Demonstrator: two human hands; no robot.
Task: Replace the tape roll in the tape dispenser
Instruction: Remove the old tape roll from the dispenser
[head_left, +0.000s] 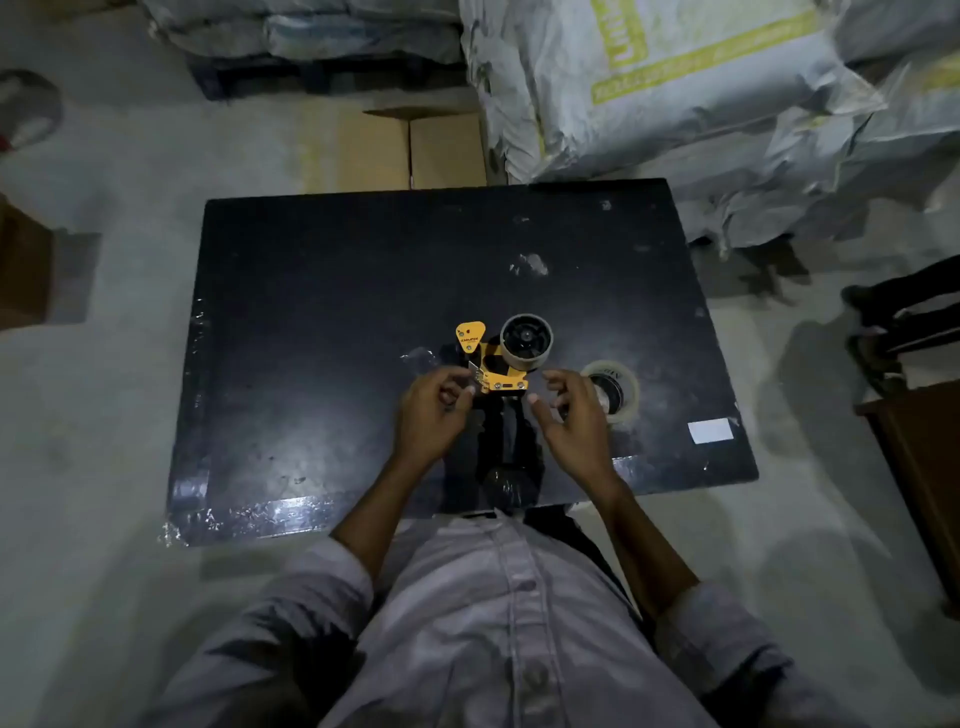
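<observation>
A yellow and black tape dispenser (493, 366) lies on the black table (322, 322), its black handle pointing toward me. A nearly used-up tape roll (525, 340) sits on its black hub. A second, clear tape roll (618, 387) lies flat on the table to the right. My left hand (431, 410) is at the dispenser's left side, fingers curled by the metal blade plate; whether they pinch it is unclear. My right hand (574, 415) hovers just right of the dispenser with fingers apart, partly covering the clear roll.
A white label (709, 431) lies near the table's right front corner. Cardboard boxes (410, 150) and large grey sacks (675, 93) stand behind the table. A dark wooden piece of furniture (919, 467) is at the right edge.
</observation>
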